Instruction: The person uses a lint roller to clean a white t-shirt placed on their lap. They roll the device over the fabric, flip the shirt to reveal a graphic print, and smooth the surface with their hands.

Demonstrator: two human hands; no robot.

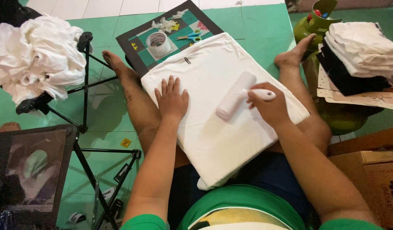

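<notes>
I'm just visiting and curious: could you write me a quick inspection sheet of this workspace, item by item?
Surface: green tiled floor; the person sits on it with a white folded garment across the lap.
Job's things: white lint roller lying on the garment.
Clutter: dark board with a tape roll and scissors; heap of white cloth; stack of folded clothes; green gas cylinder.
Grippers: left hand flat on the garment, fingers spread; right hand closed around the roller's handle.
Cables: nothing seen.
Surroundings: black folding stand; cardboard box.
</notes>
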